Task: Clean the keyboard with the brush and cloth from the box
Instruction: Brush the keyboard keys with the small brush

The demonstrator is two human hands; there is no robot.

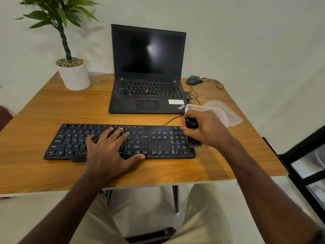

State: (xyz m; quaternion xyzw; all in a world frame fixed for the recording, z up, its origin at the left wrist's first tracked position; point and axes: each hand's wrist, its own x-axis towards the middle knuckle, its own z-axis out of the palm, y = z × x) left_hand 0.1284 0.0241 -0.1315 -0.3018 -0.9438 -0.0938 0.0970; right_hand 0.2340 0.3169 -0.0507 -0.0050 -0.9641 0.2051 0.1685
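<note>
A black keyboard (154,143) lies across the front of the wooden table (52,106). My left hand (109,148) rests flat on its middle keys, fingers spread. My right hand (205,131) grips a black brush (192,124) upright over the keyboard's right end, with the bristles (196,142) blurred over the number pad. The clear plastic box (198,108) stands just behind my right hand, partly hidden by it. Its clear lid (226,111) lies to the right of it. No cloth shows.
An open black laptop (147,71) stands behind the keyboard. A potted plant (73,73) is at the back left, a wired mouse (194,80) at the back right with cables trailing. A black frame (304,166) stands right of the table.
</note>
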